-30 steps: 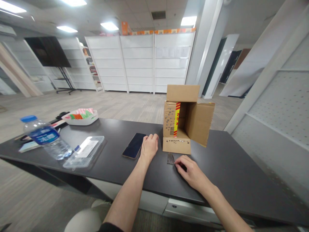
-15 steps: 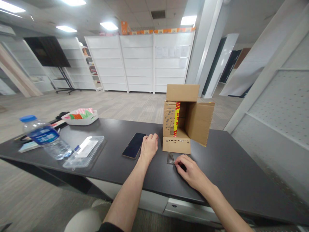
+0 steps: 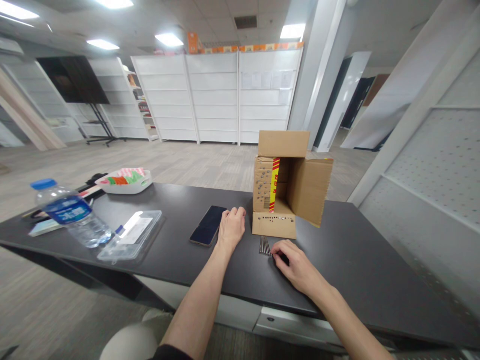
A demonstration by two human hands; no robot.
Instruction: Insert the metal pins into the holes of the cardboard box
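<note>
My left hand (image 3: 232, 227) rests on the dark table with its fingers curled under, beside the right edge of a black phone (image 3: 208, 226); whatever it may hold is hidden. Several thin metal nails (image 3: 264, 245) lie side by side in front of a cardboard box (image 3: 262, 192). At the right end of that row, the thumb and forefinger of my right hand (image 3: 294, 262) pinch together at the lower end of the last nail. The box stands with its opening toward me, and its lower flap (image 3: 274, 229) bears small holes and round metal heads. More round heads dot its left flap.
To the left are a clear plastic case (image 3: 150, 227) and a tilted water bottle (image 3: 73, 215) with a blue cap. A white tray (image 3: 125, 188) of colourful packets sits at the far left edge. The box's right flap (image 3: 313, 192) sticks out sideways.
</note>
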